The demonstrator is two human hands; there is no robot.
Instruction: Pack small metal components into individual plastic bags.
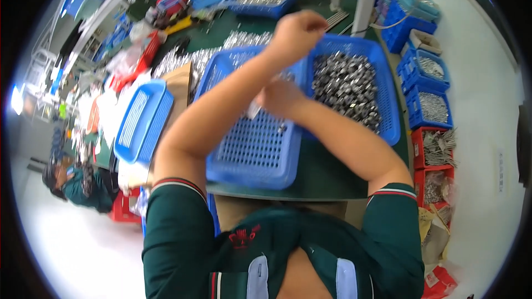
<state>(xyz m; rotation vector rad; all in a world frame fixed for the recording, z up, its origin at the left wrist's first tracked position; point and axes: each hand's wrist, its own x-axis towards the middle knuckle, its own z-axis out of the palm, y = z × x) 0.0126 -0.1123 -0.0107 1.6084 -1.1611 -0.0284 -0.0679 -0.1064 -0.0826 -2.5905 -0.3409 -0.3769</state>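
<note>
My left hand [298, 32] is raised over the seam between two blue baskets, fingers bunched together and blurred; I cannot see anything in it. Lower down, my right hand [280, 97] pinches a small silvery metal part [253, 110] above the near blue basket [249, 158], which holds only a few pieces. The far blue basket [388, 116] to the right is heaped with shiny metal parts [346, 86]. My forearms cross over the near basket and hide part of its floor.
A third blue basket [141, 119] lies empty at the left beside a cardboard sheet [180, 80]. Blue bins [432, 105] and red bins [438, 149] of metal parts line the right. More trays stand at the back of the green table [327, 180]. Another person [77, 182] is at the far left.
</note>
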